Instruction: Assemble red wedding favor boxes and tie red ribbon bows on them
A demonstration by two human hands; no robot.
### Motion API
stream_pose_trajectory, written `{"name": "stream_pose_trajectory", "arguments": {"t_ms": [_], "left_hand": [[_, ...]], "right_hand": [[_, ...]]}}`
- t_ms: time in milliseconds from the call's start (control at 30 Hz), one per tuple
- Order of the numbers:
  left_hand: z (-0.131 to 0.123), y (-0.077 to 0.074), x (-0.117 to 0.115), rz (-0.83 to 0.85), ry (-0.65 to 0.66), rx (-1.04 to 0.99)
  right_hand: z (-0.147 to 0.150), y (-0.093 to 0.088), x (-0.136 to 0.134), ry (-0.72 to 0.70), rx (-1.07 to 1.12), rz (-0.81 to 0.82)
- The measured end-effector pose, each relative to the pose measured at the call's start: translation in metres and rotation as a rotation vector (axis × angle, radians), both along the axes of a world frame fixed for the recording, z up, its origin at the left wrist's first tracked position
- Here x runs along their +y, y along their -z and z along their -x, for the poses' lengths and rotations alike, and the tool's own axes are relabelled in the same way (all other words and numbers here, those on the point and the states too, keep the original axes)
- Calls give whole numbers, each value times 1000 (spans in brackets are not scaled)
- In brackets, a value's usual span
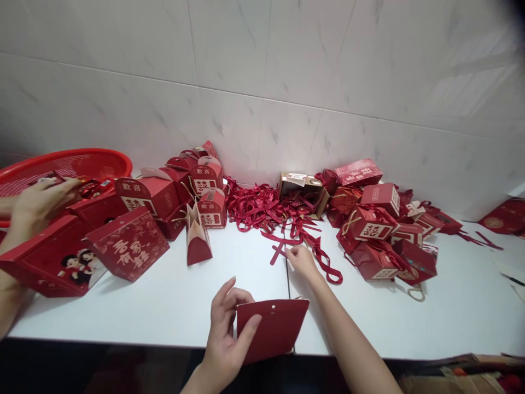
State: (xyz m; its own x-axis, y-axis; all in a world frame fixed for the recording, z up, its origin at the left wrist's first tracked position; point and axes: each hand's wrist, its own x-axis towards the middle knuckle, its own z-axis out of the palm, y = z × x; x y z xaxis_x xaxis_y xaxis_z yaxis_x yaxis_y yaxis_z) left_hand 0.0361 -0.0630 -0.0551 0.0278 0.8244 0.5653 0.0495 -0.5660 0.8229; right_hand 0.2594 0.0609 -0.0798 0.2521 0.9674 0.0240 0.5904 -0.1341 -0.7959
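My left hand point(225, 331) is closed around the side of a dark red gift box point(279, 327), its thumb across the face. The box is at the table's front edge, and a small hole shows near its top edge. My right hand point(303, 261) is farther forward, fingertips pinched together at the end of a short red ribbon point(279, 253) on the tabletop. Just beyond lies a tangled heap of red ribbons point(256, 207). A looped ribbon point(328, 268) lies to the right of that hand.
Finished-looking red boxes point(373, 224) are piled at the right, others point(207, 180) at the left. An open carton point(301, 189) holds ribbons by the tiled wall. Another person's hand point(45, 200) is at the red basket point(102, 156), behind printed red boxes point(131, 246).
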Motion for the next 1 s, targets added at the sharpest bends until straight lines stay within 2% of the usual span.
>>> {"name": "stream_pose_trajectory", "arguments": {"t_ms": [100, 200, 267, 400, 533, 700, 800, 900, 1000], "left_hand": [[2, 1, 0, -182, 33, 33], [10, -4, 1, -281, 117, 214], [15, -11, 2, -268, 148, 305], [17, -23, 2, -194, 163, 320], [16, -26, 5, -126, 192, 331], [16, -17, 9, -65, 109, 280], [13, -11, 9, 12, 164, 167], [7, -3, 8, 55, 268, 26], [3, 5, 10, 49, 336, -73]], "right_hand": [[6, 9, 23, 59, -133, 51], [10, 15, 33, 94, -204, 78], [10, 17, 37, 99, -212, 83], [8, 22, 46, 84, -145, 52], [8, 19, 47, 22, 15, -21], [3, -3, 27, -89, 255, -141], [-7, -23, 24, -98, 385, -198], [-24, -44, 48, -19, 506, -225], [-45, -65, 96, 122, 609, -218]]}}
